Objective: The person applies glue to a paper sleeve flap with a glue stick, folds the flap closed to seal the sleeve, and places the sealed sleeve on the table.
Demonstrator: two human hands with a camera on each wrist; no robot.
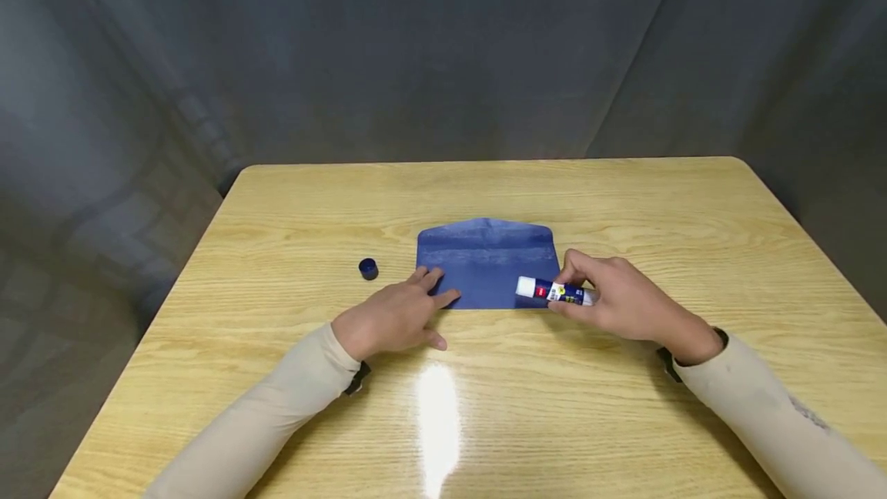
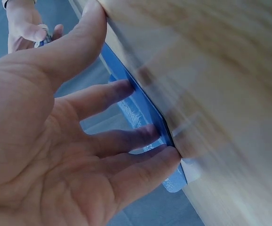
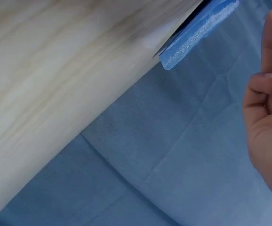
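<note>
A blue envelope (image 1: 485, 279) lies on the table with its flap (image 1: 485, 233) unfolded toward the far side. Whitish streaks mark the flap and the strip below its fold. My left hand (image 1: 395, 316) rests with spread fingers on the envelope's near left part; in the left wrist view the fingertips (image 2: 150, 133) press on its surface. In my right hand (image 1: 624, 295), thumb and fingers grip a glue stick (image 1: 540, 290), uncapped and lying nearly level over the envelope's right side, white end to the left. The right wrist view catches only part of this hand (image 3: 270, 103).
A small dark blue cap (image 1: 368, 269) stands on the table left of the envelope. The wooden table (image 1: 312, 206) has a rounded far edge, with a dark grey curtain (image 1: 416, 52) hanging behind it and at the sides.
</note>
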